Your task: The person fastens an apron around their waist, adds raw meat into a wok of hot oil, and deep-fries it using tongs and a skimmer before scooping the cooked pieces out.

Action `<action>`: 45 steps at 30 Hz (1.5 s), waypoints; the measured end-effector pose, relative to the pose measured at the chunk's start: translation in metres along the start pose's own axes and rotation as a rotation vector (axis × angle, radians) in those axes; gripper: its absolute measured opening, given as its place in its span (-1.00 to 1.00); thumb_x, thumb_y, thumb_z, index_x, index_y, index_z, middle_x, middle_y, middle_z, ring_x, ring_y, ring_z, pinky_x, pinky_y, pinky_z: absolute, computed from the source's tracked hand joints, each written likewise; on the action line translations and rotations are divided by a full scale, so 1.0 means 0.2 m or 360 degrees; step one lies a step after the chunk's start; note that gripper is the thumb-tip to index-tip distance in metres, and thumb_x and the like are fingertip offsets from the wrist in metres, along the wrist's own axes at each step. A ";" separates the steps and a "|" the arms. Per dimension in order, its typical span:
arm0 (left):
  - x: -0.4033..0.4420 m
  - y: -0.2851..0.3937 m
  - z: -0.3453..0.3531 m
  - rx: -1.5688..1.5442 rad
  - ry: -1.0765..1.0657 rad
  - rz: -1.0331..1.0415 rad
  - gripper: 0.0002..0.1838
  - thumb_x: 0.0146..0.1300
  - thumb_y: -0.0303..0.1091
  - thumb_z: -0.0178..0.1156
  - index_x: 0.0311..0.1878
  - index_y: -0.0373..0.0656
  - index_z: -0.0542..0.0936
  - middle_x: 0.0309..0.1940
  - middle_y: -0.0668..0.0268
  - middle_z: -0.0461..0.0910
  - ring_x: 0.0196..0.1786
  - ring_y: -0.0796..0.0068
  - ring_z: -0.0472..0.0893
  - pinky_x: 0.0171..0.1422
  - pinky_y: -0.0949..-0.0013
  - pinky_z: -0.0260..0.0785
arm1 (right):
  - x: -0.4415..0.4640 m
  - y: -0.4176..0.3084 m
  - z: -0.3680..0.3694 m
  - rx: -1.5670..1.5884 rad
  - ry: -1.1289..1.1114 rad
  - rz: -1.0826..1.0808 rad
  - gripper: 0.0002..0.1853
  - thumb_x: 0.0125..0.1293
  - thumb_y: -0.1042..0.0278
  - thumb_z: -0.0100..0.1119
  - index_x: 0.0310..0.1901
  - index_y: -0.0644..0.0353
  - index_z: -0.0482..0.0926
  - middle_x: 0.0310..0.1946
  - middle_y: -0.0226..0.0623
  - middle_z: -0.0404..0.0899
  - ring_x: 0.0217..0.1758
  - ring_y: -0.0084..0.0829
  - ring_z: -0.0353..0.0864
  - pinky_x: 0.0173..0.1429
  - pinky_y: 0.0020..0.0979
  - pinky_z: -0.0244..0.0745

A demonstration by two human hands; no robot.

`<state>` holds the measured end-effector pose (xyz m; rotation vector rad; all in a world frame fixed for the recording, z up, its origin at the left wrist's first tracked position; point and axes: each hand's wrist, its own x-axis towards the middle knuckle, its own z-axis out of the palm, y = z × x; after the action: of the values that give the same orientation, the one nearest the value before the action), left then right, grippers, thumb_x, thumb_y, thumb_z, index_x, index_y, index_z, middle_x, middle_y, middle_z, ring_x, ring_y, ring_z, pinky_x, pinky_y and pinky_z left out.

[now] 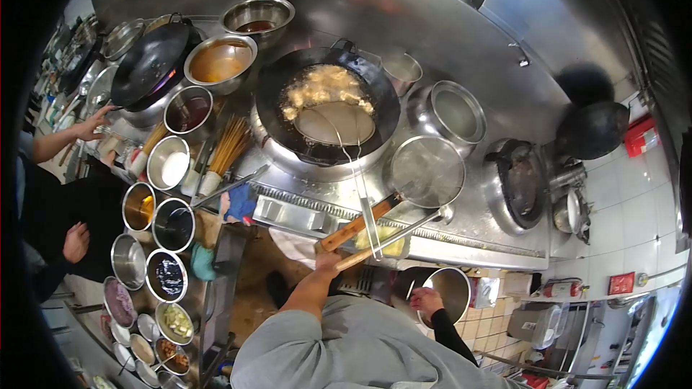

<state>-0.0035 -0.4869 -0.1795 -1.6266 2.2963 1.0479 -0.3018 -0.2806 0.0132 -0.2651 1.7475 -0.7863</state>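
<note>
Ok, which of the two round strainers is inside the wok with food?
The left strainer: it sits within the black wok, beside golden pieces of food; the other strainer is outside it, to the right.

Golden food (328,85), black wok (387,104)

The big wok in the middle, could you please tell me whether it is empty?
It is not empty: golden pieces and a wire strainer show inside the wok; how full it is, I cannot tell.

Near the wearer's two hands (328,262) (427,301) are two mesh strainers (336,125) (429,171) and two wooden handles (352,234) (355,258).
</note>
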 end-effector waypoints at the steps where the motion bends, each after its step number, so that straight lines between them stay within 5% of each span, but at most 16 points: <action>1: -0.02 -0.01 0.00 0.0026 0.0013 0.0127 -0.71 0.25 -0.25 0.17 -0.02 -0.05 0.71 -0.01 0.19 0.73 0.10 0.16 0.70 0.15 0.15 0.56 | 0.03 -0.02 0.02 -0.0029 -0.0027 0.0012 -0.82 0.41 0.29 0.21 -0.10 0.20 0.59 -0.40 -0.20 0.63 -0.43 -0.32 0.67 -0.32 -0.27 0.66; 3: -0.13 -0.05 -0.04 0.0095 0.0051 0.0355 -0.76 0.24 -0.27 0.18 -0.10 -0.02 0.74 -0.06 0.22 0.74 0.07 0.17 0.72 0.13 0.17 0.58 | 0.06 -0.05 0.07 -0.0074 -0.0125 0.0028 -0.81 0.42 0.26 0.22 -0.08 0.19 0.60 -0.36 -0.23 0.63 -0.42 -0.35 0.67 -0.29 -0.26 0.67; 5: -0.14 0.03 -0.11 0.0282 0.0791 0.0167 -0.78 0.23 -0.29 0.18 -0.13 0.00 0.75 -0.10 0.25 0.75 0.05 0.20 0.73 0.10 0.18 0.59 | 0.08 -0.11 0.14 -0.0140 -0.0142 0.0012 -0.77 0.43 0.22 0.22 -0.07 0.20 0.59 -0.35 -0.22 0.63 -0.39 -0.34 0.69 -0.26 -0.28 0.67; 8: -0.14 0.01 -0.06 0.0348 0.0669 0.0204 -0.76 0.26 -0.28 0.15 -0.13 -0.04 0.76 -0.08 0.28 0.76 0.04 0.25 0.74 0.07 0.19 0.59 | 0.03 -0.17 0.21 -0.0112 -0.0158 -0.0071 -0.75 0.46 0.19 0.20 -0.05 0.22 0.57 -0.34 -0.21 0.62 -0.39 -0.33 0.68 -0.28 -0.30 0.66; 10: -0.11 -0.04 -0.06 0.0194 0.0019 0.0331 -0.73 0.29 -0.27 0.12 -0.11 -0.07 0.77 -0.07 0.27 0.76 0.06 0.24 0.73 0.10 0.17 0.58 | -0.02 -0.28 0.30 -0.0141 -0.0144 -0.0165 -0.73 0.47 0.18 0.20 -0.03 0.22 0.56 -0.35 -0.22 0.62 -0.39 -0.33 0.68 -0.29 -0.29 0.66; 13: -0.12 -0.03 -0.16 0.0161 -0.0258 0.0292 -0.61 0.34 -0.29 0.04 0.13 -0.17 0.67 0.09 0.15 0.70 0.11 0.19 0.71 0.15 0.14 0.56 | -0.10 -0.47 0.43 -0.0063 -0.0139 -0.0342 -0.68 0.52 0.15 0.14 0.08 0.23 0.50 -0.28 -0.21 0.59 -0.36 -0.34 0.68 -0.27 -0.29 0.66; 16: -0.16 -0.05 -0.14 0.0331 0.0100 0.0296 -0.49 0.36 -0.32 -0.02 0.34 -0.24 0.50 0.24 0.01 0.59 0.16 0.12 0.68 0.18 0.12 0.54 | -0.27 -0.75 0.67 0.0094 -0.0200 -0.0581 -0.61 0.56 0.13 0.07 0.23 0.21 0.41 -0.16 -0.19 0.55 -0.31 -0.35 0.68 -0.25 -0.31 0.65; 17: -0.24 -0.02 -0.30 0.0236 -0.0186 0.0195 -0.45 0.37 -0.32 -0.07 0.40 -0.28 0.39 0.33 -0.08 0.48 0.20 0.09 0.65 0.19 0.10 0.54 | -0.29 -0.80 0.74 0.0098 -0.0257 -0.0666 -0.58 0.56 0.15 0.08 0.30 0.19 0.36 -0.11 -0.20 0.53 -0.30 -0.39 0.67 -0.25 -0.35 0.64; 23: -0.51 -0.40 -0.38 0.0018 -0.0231 0.0167 -0.51 0.33 -0.15 0.02 0.24 -0.20 0.53 0.15 -0.09 0.60 0.16 -0.04 0.64 0.23 0.01 0.51 | -0.39 -1.08 1.16 -0.0514 -0.0277 -0.0886 0.01 0.29 0.14 0.44 0.56 0.16 -0.09 0.11 -0.01 0.39 -0.22 -0.44 0.66 -0.26 -0.41 0.65; 24: -0.57 -0.49 -0.40 -0.0021 -0.0215 0.0191 -0.50 0.31 -0.12 0.06 0.23 -0.17 0.54 0.14 -0.07 0.61 0.15 -0.06 0.64 0.24 0.00 0.51 | -0.44 -1.13 1.22 -0.0680 -0.0166 -0.0879 0.03 0.24 0.22 0.45 0.55 0.22 -0.07 0.12 0.06 0.43 -0.15 -0.26 0.69 -0.12 -0.27 0.66; 28: -0.91 -0.90 -0.38 -0.0476 0.0172 -0.0206 -0.57 0.26 -0.09 0.16 0.07 -0.17 0.64 0.04 -0.01 0.67 0.12 -0.05 0.64 0.25 0.04 0.48 | -0.25 -1.12 1.24 -0.1322 0.0306 -0.1932 -0.20 0.16 0.47 0.31 0.45 0.27 0.20 0.07 0.21 0.50 0.11 0.23 0.56 0.25 -0.04 0.47; 33: -1.39 -1.30 -0.30 -0.0829 0.0433 -0.0654 -0.58 0.27 -0.05 0.20 0.01 -0.17 0.68 -0.04 -0.05 0.69 0.08 -0.07 0.66 0.19 0.04 0.49 | -0.40 -1.47 1.21 -0.1920 0.0728 -0.1653 -0.54 0.24 0.43 0.18 0.21 0.13 0.46 -0.10 0.10 0.64 -0.07 0.13 0.67 0.01 0.05 0.58; 35: -1.51 -1.51 -0.11 -0.0672 0.0301 -0.0762 -0.61 0.27 -0.06 0.22 0.00 -0.12 0.71 -0.05 -0.06 0.70 0.10 -0.06 0.66 0.19 0.05 0.51 | -0.41 -1.62 1.17 -0.2210 0.0824 -0.1625 -0.62 0.28 0.36 0.13 0.15 0.08 0.51 -0.20 0.03 0.68 -0.18 0.12 0.71 -0.09 0.06 0.61; 37: -1.57 -1.77 0.19 0.0059 -0.0067 -0.0392 -0.66 0.21 -0.09 0.28 -0.04 -0.05 0.72 -0.06 -0.02 0.71 0.04 -0.02 0.69 0.16 0.06 0.53 | -0.43 -1.77 1.12 -0.2447 0.0888 -0.1585 -0.67 0.28 0.35 0.11 0.09 0.10 0.55 -0.25 0.00 0.70 -0.19 0.09 0.72 -0.11 0.06 0.62; 40: -1.79 -1.62 -0.03 0.0248 -0.0813 -0.0001 -0.68 0.14 -0.11 0.32 -0.07 -0.02 0.72 -0.11 0.05 0.73 -0.06 0.03 0.72 0.09 0.05 0.56 | -0.47 -1.98 1.03 -0.2613 0.0854 -0.1645 -0.66 0.27 0.35 0.10 0.08 0.09 0.58 -0.28 0.01 0.71 -0.17 0.05 0.73 -0.08 0.06 0.62; 45: -1.80 -1.68 0.17 0.0155 -0.0700 -0.0363 -0.71 0.09 -0.15 0.34 -0.13 -0.01 0.71 -0.06 0.13 0.73 -0.08 0.12 0.73 0.01 0.09 0.58 | -0.15 -2.28 0.68 -0.2520 0.0524 -0.2230 -0.57 0.28 0.41 0.04 0.20 0.11 0.56 -0.34 -0.03 0.71 -0.35 -0.07 0.75 -0.30 -0.04 0.63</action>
<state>0.4270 -0.2444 -0.1843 -1.4087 1.8053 1.0891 -0.2638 -0.6555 0.3043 -2.6896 1.9593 -0.0643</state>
